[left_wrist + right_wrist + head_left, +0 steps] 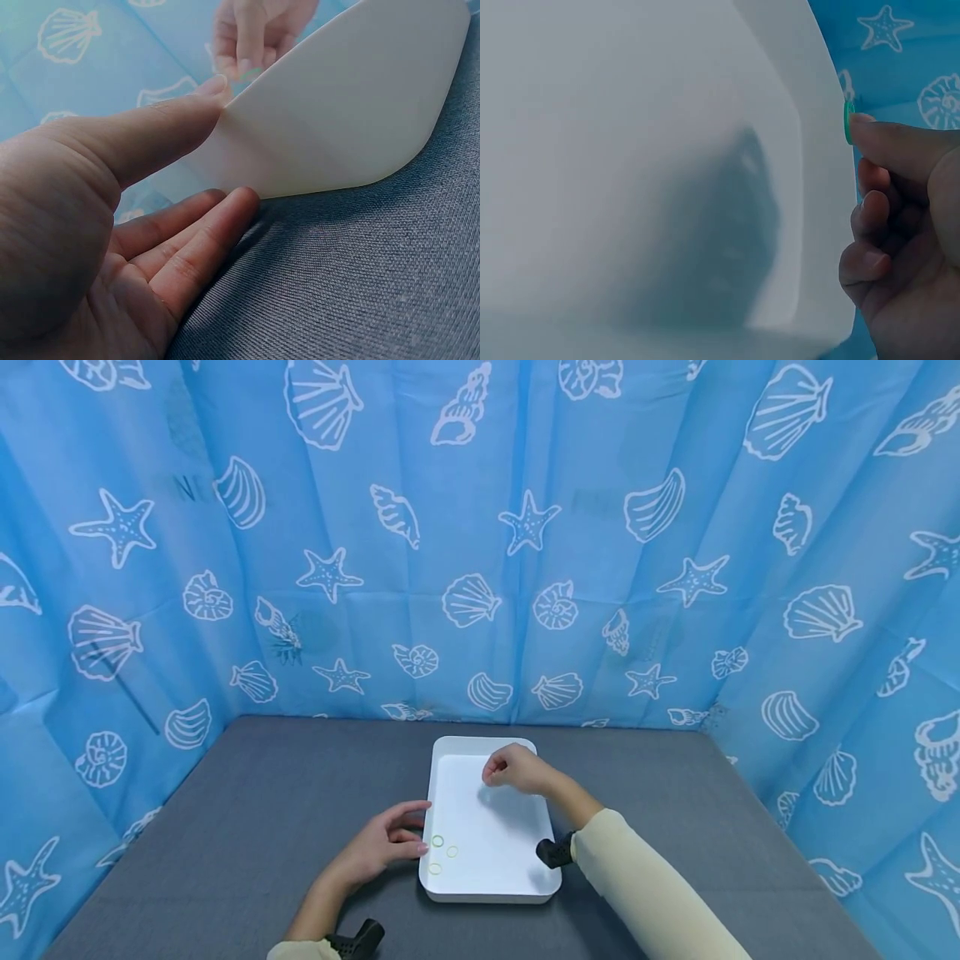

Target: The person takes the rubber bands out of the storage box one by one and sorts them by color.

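Observation:
A shallow white tray (495, 827) lies on the grey surface. Inside it, near the left side, are a green ring (437, 835) and two pale yellowish rings (452, 847) (435, 863). My left hand (381, 847) rests against the tray's left side; its thumb (172, 135) touches the rim and its fairly straight fingers (202, 259) touch low on the outer wall. Above the far right part of the tray, my right hand (516, 768) pinches a small green ring (849, 124) between thumb and finger. The other fingers of that hand are curled.
Grey cloth (300, 793) covers the table around the tray. Behind and on both sides hangs a blue curtain (480, 560) printed with white shells and starfish. A black wrist device (555, 852) sits by the tray's right edge.

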Tool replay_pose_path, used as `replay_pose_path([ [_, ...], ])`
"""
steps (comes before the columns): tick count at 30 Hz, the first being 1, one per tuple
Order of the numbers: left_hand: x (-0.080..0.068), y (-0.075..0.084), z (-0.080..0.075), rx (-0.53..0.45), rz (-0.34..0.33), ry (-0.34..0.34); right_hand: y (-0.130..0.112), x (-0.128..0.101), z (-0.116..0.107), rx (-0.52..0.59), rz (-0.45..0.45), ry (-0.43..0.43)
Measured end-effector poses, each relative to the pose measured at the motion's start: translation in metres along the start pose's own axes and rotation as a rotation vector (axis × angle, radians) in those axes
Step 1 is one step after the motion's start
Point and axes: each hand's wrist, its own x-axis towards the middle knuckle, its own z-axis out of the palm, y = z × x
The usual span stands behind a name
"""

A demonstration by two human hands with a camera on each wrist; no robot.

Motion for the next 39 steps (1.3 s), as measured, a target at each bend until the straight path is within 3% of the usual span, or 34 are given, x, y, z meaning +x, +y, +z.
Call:
replay_pose_path([
  [6, 0.0, 0.0, 0.0, -0.001, 0.003, 0.002, 0.011, -0.006, -0.016, 0.017, 0.024, 0.067],
  [16, 0.0, 0.001, 0.001, -0.004, 0.006, -0.01, 0.041, -0.019, -0.033, 0.018, -0.026, 0.152],
  [31, -0.001, 0.002, 0.001, 0.002, -0.007, 0.001, 0.079, -0.038, -0.038, 0.005, 0.009, 0.29],
  [39, -0.001, 0.0, 0.0, -0.003, -0.001, -0.005, 0.097, -0.045, -0.041, -0.028, 0.046, 0.322],
])
